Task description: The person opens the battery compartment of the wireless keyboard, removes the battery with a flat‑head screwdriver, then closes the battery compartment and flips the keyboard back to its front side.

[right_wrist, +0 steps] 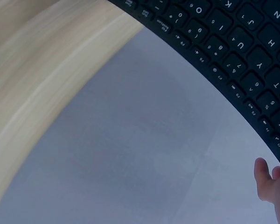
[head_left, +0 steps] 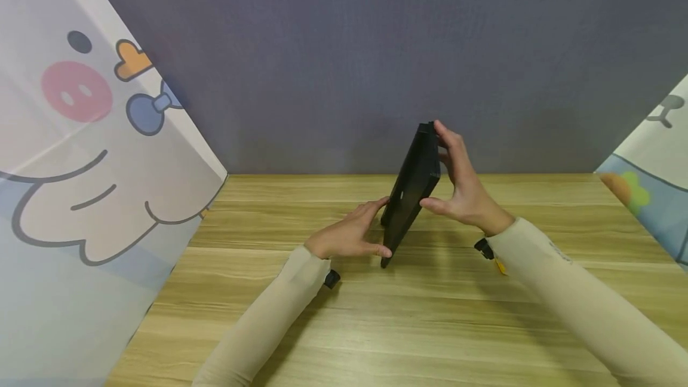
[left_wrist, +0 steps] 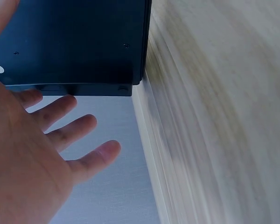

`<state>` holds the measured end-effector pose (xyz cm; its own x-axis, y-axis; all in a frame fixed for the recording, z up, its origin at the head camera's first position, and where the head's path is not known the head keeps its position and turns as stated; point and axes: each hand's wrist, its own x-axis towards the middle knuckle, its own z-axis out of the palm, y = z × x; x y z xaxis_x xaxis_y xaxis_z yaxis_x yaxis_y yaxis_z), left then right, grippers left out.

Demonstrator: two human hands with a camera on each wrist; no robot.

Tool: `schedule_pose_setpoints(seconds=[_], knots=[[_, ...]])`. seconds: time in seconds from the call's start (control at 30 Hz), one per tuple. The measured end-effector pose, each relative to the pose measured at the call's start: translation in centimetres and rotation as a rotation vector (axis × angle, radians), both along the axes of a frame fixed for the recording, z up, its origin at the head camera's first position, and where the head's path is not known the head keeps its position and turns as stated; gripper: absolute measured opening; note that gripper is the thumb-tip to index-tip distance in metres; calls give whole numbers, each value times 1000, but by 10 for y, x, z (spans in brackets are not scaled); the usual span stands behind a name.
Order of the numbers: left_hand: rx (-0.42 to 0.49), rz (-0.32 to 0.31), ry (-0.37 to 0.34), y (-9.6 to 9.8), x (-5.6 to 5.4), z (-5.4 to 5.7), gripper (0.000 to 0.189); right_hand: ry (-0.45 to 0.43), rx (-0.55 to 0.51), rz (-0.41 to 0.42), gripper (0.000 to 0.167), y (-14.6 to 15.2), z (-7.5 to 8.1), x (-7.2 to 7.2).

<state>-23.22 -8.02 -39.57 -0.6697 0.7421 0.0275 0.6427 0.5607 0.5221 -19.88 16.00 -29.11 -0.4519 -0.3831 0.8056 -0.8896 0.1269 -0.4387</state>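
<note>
A black keyboard (head_left: pixel 411 187) stands tilted on its edge above the table, its underside towards the left. My left hand (head_left: pixel 349 235) holds its lower end, thumb at the near long edge and fingertips at the far one. Up at the other end, my right hand (head_left: pixel 464 193) grips it across the width between thumb and fingers. The left wrist view shows the smooth underside (left_wrist: pixel 74 42) with small screws and a round white sticker, beside the spread left fingers (left_wrist: pixel 77 133). Lettered keys (right_wrist: pixel 240 44) fill the corner of the right wrist view, where only a few right fingertips (right_wrist: pixel 262 175) show.
The wood-grain table (head_left: pixel 344 333) extends under both arms. A grey panel (head_left: pixel 344 64) rises at its back edge. Side panels with cartoon prints (head_left: pixel 80 154) flank it. Small black devices (head_left: pixel 332 279) are strapped at both wrists; something orange (head_left: pixel 500 267) peeks out below the right cuff.
</note>
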Motion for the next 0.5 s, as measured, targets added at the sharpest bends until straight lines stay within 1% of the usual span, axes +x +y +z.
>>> schedule_pose_setpoints(seconds=[0.33,0.5], knots=[[-19,-20,19,2,-1,0,111,-56,-19,21,105,22,-9,4],[-33,-8,6,3,-1,1,113,-85,-8,1,106,31,-12,6]])
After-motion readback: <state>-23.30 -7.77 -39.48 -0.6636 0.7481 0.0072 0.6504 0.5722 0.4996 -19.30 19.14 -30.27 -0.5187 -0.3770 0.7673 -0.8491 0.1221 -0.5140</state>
